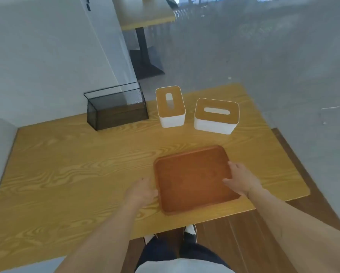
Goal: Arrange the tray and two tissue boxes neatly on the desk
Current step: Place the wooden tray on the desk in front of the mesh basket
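Note:
A brown rectangular tray (pixel 190 178) lies flat on the wooden desk (pixel 67 174), near its front edge. My left hand (pixel 142 191) touches the tray's left rim with fingers spread. My right hand (pixel 241 180) rests on the right rim, fingers curled over it. Two white tissue boxes with wooden lids stand behind the tray: the left tissue box (pixel 170 106) points away from me, and the right tissue box (pixel 216 115) sits crosswise, slightly angled.
A black wire-mesh organizer (pixel 116 106) stands at the desk's back, left of the boxes, against the white wall (pixel 37 66). Another table (pixel 143 18) is farther back. The desk's right edge drops to the floor.

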The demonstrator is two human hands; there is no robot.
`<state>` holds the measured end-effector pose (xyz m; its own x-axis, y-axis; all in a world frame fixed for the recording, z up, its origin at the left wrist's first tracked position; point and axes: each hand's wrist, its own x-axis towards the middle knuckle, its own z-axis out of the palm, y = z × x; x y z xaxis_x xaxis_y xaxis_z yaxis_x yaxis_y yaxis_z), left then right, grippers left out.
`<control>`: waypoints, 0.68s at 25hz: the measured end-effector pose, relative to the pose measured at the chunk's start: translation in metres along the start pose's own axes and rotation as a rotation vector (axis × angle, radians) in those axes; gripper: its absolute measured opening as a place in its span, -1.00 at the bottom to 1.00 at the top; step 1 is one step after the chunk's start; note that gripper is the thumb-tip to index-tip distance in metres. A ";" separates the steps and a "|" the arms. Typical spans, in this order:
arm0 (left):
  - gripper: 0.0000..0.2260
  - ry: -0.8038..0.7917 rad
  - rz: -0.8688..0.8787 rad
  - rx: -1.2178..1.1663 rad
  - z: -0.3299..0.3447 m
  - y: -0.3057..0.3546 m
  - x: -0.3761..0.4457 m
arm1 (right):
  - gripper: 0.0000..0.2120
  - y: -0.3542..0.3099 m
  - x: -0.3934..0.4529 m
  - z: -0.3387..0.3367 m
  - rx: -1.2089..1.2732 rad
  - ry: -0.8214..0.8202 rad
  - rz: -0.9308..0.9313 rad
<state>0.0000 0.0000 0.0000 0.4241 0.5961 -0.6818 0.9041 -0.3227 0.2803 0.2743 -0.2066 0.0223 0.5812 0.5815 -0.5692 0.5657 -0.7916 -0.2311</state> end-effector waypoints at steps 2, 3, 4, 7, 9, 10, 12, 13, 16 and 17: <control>-0.34 0.025 -0.030 -0.137 0.005 0.006 0.008 | -0.23 0.006 0.011 -0.003 0.025 -0.035 0.021; -0.37 0.034 -0.037 -0.169 0.009 0.008 0.010 | -0.22 0.010 0.017 -0.002 0.017 -0.054 0.025; -0.42 0.043 -0.050 -0.188 0.013 0.010 0.013 | -0.22 0.012 0.021 -0.003 0.027 -0.081 0.038; -0.56 0.069 -0.077 -0.284 0.023 0.013 0.021 | -0.23 0.018 0.033 0.003 0.052 -0.113 0.071; -0.67 0.091 -0.077 -0.330 0.027 0.016 0.024 | -0.24 0.022 0.039 0.006 0.104 -0.139 0.081; -0.72 0.094 -0.088 -0.351 0.029 0.016 0.026 | -0.24 0.023 0.042 0.006 0.136 -0.152 0.083; -0.78 0.098 -0.104 -0.394 0.029 0.019 0.028 | -0.27 0.022 0.046 0.007 0.161 -0.157 0.086; -0.76 0.094 -0.112 -0.426 0.029 0.019 0.029 | -0.29 0.022 0.048 0.007 0.170 -0.152 0.092; -0.62 0.044 -0.181 -0.631 0.027 0.022 0.033 | -0.34 0.019 0.052 0.003 0.287 -0.148 0.139; -0.62 0.028 -0.211 -0.726 0.026 0.024 0.034 | -0.36 0.017 0.053 0.001 0.356 -0.154 0.153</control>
<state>0.0350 -0.0069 -0.0336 0.2303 0.6131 -0.7557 0.7701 0.3599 0.5267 0.3141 -0.1899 -0.0128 0.5335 0.4385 -0.7233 0.2261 -0.8979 -0.3776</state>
